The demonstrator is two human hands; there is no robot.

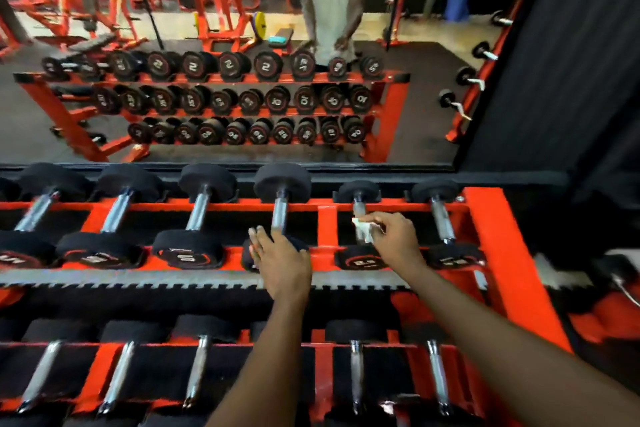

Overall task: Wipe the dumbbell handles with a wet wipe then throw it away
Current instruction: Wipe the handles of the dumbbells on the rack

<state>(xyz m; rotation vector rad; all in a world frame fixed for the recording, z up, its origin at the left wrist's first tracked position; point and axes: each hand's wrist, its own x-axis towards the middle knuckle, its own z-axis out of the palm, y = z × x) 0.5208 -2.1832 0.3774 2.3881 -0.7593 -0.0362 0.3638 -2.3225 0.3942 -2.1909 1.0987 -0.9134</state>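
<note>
A row of black dumbbells with chrome handles lies on the top tier of a red rack [485, 218]. My right hand [394, 239] pinches a crumpled white wet wipe [363, 230] against the handle of a small dumbbell [359, 206], second from the right end. My left hand [280, 260] rests with straight fingers on the near head of the neighbouring larger dumbbell [282, 191], covering most of that head.
A lower tier of dumbbells [201, 367] lies nearer me. A wall mirror [415, 135] behind the rack reflects the rack, gym machines and a person in a white shirt. A black wall panel stands at the right.
</note>
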